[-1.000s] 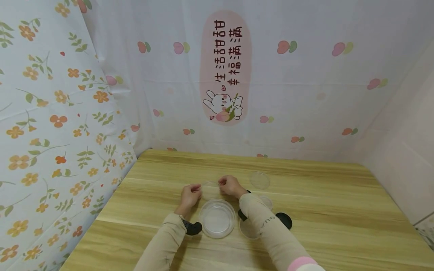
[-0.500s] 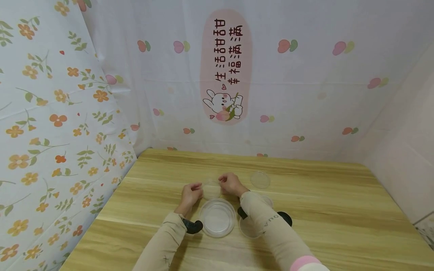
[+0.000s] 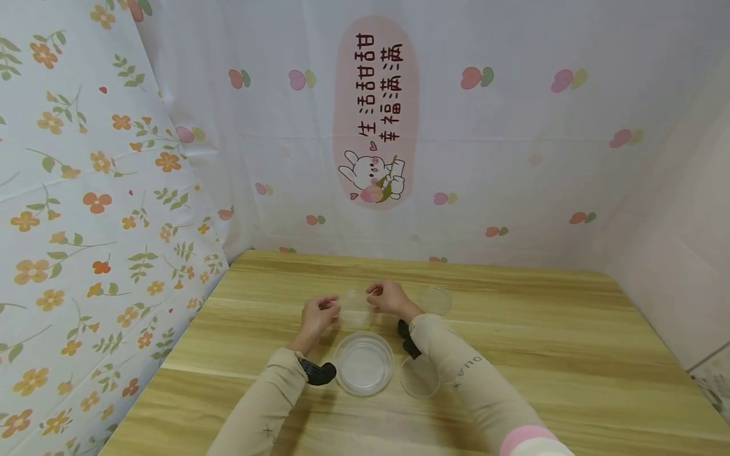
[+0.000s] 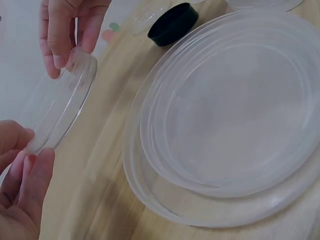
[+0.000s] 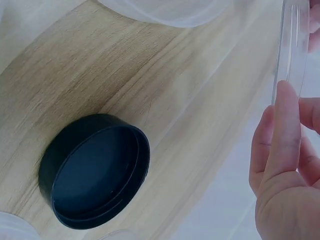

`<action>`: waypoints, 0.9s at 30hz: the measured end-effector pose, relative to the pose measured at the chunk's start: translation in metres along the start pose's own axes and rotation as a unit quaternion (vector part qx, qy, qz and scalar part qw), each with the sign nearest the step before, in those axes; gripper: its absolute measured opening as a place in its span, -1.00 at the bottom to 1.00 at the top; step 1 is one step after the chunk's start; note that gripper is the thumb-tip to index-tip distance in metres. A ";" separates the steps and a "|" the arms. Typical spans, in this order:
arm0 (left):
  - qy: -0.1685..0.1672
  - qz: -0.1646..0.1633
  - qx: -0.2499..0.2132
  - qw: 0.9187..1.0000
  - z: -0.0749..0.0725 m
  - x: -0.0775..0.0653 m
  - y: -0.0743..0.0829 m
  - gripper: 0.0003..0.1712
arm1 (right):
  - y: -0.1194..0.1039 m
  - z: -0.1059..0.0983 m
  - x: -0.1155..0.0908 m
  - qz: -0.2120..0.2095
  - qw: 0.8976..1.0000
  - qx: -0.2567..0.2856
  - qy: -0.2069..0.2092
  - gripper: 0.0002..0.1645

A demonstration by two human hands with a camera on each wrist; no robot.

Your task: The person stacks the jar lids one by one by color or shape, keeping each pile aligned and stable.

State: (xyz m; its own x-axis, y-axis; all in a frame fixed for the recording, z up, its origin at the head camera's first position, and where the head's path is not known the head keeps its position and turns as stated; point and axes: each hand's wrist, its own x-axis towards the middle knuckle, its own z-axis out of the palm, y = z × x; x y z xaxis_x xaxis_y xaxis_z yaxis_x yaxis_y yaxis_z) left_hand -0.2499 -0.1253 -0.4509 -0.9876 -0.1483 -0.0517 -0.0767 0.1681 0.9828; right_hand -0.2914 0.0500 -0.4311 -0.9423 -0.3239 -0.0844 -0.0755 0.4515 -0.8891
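Observation:
Both hands hold one clear, round plastic lid (image 4: pixel 62 107) by opposite edges. In the left wrist view it is tilted up, with its rim nearly edge-on. My left hand (image 3: pixel 317 318) pinches its left edge between thumb and fingers. The opposite edge is pinched by my right hand (image 3: pixel 390 299), whose thumb and fingers show close up in the right wrist view. Closer to me than the hands lie larger translucent round lids (image 3: pixel 364 365), one nested on another on the wooden table (image 3: pixel 274 278).
A black screw cap (image 5: pixel 95 170) lies hollow side showing; my right sleeve hides it in the head view. Beside that forearm is a thin clear disc (image 3: pixel 420 378), and farther back another clear disc (image 3: pixel 435 300). A patterned cloth (image 3: pixel 490 152) hangs behind the table.
Both hands have moved slightly away from me with the clear lid, which tilts up to face me more. The right sleeve now covers the black cap in the head view.

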 end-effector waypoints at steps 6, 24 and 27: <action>-0.010 0.005 0.013 1.000 -0.002 -0.004 0.005 -0.67 | -0.002 -0.001 -0.004 -0.014 1.000 -0.024 -0.008 -0.79; -0.084 0.017 0.018 0.996 -0.004 -0.019 0.004 -0.69 | 0.003 -0.009 -0.023 -0.043 0.996 -0.033 -0.069 -0.82; -0.099 0.023 0.029 0.994 -0.005 -0.020 0.002 -0.71 | 0.005 -0.008 -0.027 -0.052 0.995 -0.038 -0.079 -0.83</action>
State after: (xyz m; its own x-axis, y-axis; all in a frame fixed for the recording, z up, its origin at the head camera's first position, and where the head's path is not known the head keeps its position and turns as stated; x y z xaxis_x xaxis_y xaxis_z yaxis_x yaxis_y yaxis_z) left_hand -0.2293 -0.1264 -0.4475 -0.9974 0.0545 -0.0462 -0.0326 0.2277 0.9732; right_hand -0.2693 0.0675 -0.4299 -0.8656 -0.4961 -0.0682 -0.2007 0.4685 -0.8604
